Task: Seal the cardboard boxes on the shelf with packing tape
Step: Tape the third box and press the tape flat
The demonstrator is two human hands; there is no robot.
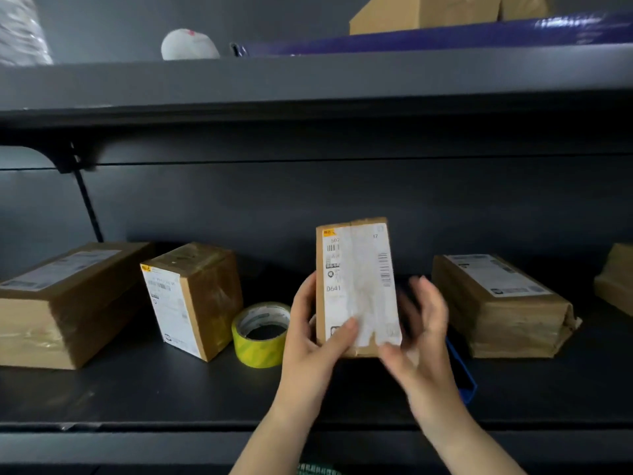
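A narrow cardboard box [358, 286] with a white shipping label stands upright at the middle of the dark shelf [171, 389]. My left hand [315, 334] grips its lower left side, thumb across the label. My right hand [416, 337] is blurred at the box's right side, fingers spread; whether it touches the box is unclear. A roll of yellow-green packing tape [262, 334] lies flat on the shelf just left of my left hand.
Two taped boxes [61, 303] [193, 299] stand at the left, another box [500, 306] at the right, and a further one [616, 279] at the far right edge. A blue object [462, 375] lies behind my right hand. The upper shelf [308, 84] overhangs closely.
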